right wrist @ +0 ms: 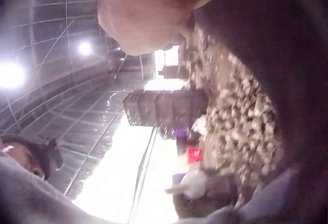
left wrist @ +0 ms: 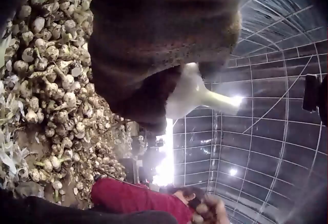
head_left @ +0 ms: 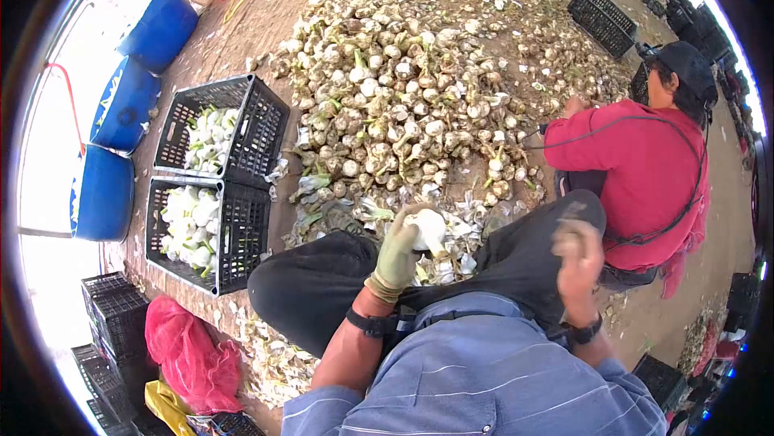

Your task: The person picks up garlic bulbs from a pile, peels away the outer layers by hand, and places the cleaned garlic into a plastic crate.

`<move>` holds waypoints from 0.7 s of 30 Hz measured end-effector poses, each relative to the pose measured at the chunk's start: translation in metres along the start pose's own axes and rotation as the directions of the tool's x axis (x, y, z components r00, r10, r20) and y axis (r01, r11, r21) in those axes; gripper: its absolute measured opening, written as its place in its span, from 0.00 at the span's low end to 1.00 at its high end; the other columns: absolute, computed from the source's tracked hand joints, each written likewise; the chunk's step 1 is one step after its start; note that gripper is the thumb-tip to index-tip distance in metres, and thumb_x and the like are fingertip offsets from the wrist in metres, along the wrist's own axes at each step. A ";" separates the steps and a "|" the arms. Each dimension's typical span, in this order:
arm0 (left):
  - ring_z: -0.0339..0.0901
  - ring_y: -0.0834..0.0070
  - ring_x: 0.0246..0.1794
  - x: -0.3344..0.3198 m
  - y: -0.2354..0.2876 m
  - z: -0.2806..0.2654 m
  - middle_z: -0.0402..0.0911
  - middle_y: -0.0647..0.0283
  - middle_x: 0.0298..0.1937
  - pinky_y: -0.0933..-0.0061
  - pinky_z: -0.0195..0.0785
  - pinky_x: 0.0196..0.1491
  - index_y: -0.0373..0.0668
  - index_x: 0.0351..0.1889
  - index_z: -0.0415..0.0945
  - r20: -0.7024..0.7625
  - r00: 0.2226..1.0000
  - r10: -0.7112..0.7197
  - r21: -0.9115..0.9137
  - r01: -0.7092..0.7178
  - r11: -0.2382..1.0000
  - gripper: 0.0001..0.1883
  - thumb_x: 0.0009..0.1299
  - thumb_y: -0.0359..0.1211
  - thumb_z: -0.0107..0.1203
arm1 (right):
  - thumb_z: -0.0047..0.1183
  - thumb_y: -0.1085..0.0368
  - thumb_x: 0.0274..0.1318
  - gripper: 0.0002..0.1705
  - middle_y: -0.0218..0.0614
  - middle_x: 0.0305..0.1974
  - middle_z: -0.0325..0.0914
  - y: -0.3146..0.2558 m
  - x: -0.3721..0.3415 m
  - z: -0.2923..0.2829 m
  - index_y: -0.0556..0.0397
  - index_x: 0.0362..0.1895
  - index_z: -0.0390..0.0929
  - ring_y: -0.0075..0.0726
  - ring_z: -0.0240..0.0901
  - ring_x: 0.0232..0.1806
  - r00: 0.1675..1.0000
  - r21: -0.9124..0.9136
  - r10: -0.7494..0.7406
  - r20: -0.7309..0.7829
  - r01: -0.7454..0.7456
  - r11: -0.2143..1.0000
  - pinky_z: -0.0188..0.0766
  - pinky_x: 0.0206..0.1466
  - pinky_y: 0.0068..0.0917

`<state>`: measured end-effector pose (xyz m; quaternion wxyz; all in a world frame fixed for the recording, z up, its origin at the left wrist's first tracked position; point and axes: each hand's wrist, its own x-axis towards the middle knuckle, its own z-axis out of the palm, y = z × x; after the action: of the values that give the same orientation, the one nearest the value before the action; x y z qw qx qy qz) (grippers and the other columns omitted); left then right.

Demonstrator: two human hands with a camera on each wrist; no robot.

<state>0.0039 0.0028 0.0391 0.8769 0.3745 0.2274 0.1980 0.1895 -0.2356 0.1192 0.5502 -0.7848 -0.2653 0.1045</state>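
Note:
My left hand point(head_left: 397, 252), in a pale work glove, grips a clean white garlic bulb point(head_left: 429, 229) above my lap. In the left wrist view the bulb's cut stem point(left wrist: 220, 101) sticks out past the dark, shadowed glove. My bare right hand point(head_left: 578, 252) is raised over my right knee, apart from the bulb. Its fingers look bent and are blurred; I cannot tell whether something small is in them. In front of my crossed legs lies a big heap of unpeeled garlic point(head_left: 395, 105), with loose skins point(head_left: 463, 246) close by my lap.
Two black crates point(head_left: 256, 133) of white garlic stand at my left, with blue tubs point(head_left: 109, 194) beyond them. A person in a red top point(head_left: 629, 162) sits close on my right. A red mesh sack point(head_left: 189, 347) lies behind left. Another black crate point(head_left: 601, 20) stands past the heap.

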 end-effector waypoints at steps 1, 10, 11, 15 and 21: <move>0.78 0.72 0.47 -0.003 0.007 0.006 0.78 0.59 0.49 0.73 0.73 0.46 0.36 0.61 0.69 0.031 1.000 -0.005 0.173 0.000 0.985 0.26 0.67 0.39 0.53 | 0.48 0.68 0.65 0.12 0.35 0.40 0.77 -0.012 0.007 0.022 0.59 0.50 0.75 0.30 0.74 0.37 0.987 0.096 -0.015 0.161 -0.001 0.995 0.73 0.39 0.26; 0.75 0.78 0.49 -0.017 0.030 0.014 0.78 0.63 0.51 0.75 0.70 0.53 0.32 0.62 0.68 0.114 0.988 -0.100 0.472 0.035 0.881 0.33 0.58 0.31 0.63 | 0.62 0.65 0.53 0.15 0.43 0.37 0.76 -0.053 0.050 0.103 0.55 0.46 0.80 0.50 0.75 0.37 0.644 -0.036 -0.368 0.671 0.523 0.851 0.72 0.38 0.39; 0.76 0.78 0.48 -0.018 0.029 0.013 0.79 0.63 0.50 0.75 0.71 0.53 0.32 0.62 0.68 0.097 0.990 -0.100 0.458 0.045 0.888 0.33 0.58 0.31 0.63 | 0.62 0.65 0.53 0.15 0.42 0.36 0.76 -0.053 0.053 0.103 0.55 0.45 0.80 0.50 0.75 0.36 0.627 -0.033 -0.371 0.685 0.536 0.844 0.72 0.38 0.40; 0.77 0.79 0.45 -0.019 0.030 0.013 0.81 0.62 0.47 0.76 0.72 0.49 0.32 0.61 0.71 0.059 0.993 -0.105 0.448 0.068 0.891 0.31 0.57 0.32 0.63 | 0.61 0.65 0.53 0.11 0.42 0.34 0.77 -0.052 0.054 0.102 0.55 0.40 0.79 0.52 0.76 0.34 0.615 -0.103 -0.302 0.729 0.534 0.839 0.72 0.36 0.42; 0.78 0.81 0.40 -0.019 0.040 0.010 0.83 0.61 0.41 0.77 0.73 0.45 0.34 0.55 0.76 0.038 0.986 -0.160 0.545 0.114 0.831 0.28 0.58 0.38 0.64 | 0.61 0.65 0.52 0.08 0.42 0.28 0.76 -0.046 0.040 0.112 0.53 0.33 0.77 0.53 0.76 0.30 0.680 -0.224 -0.257 0.687 0.535 0.815 0.72 0.33 0.44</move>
<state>-0.0132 0.0127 0.0804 0.7560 0.5972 0.2638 0.0467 0.1581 -0.1123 0.1245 0.2622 -0.7214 -0.6160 0.1772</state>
